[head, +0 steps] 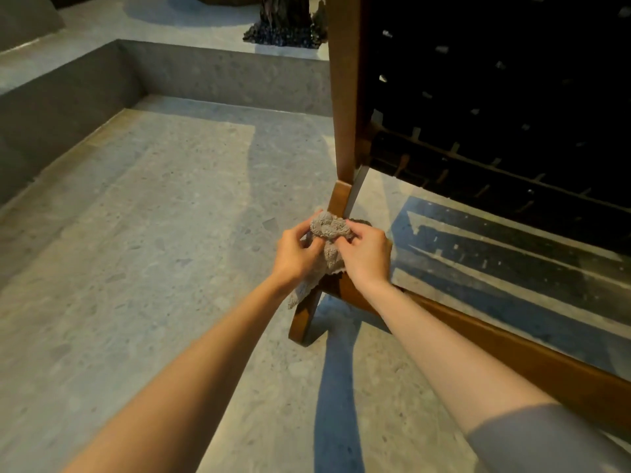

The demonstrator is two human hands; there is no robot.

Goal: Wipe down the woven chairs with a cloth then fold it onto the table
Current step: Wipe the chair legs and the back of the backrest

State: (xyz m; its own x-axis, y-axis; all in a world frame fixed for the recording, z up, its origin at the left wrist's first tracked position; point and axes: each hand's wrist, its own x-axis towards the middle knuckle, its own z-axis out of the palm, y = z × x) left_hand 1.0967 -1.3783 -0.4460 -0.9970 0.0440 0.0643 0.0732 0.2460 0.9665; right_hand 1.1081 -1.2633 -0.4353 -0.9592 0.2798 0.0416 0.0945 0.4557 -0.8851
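At centre of view, one crumpled grey terry cloth (329,228), two bare hands, left hand (295,256) at 9 o'clock and right hand (367,259) at 3 o'clock, fingers of both curled tight on it, one brown wooden chair with black woven back (343,97) at 2 o'clock, its leg joint partly hidden behind cloth, one dark rough object (283,25) at 12 o'clock, grey stone floor (153,233).

The fuzzy grey cloth (329,228) is scrunched up between the left hand (295,256) and right hand (368,257), by a brown wood leg of the chair (343,97). The chair has dark woven strips.
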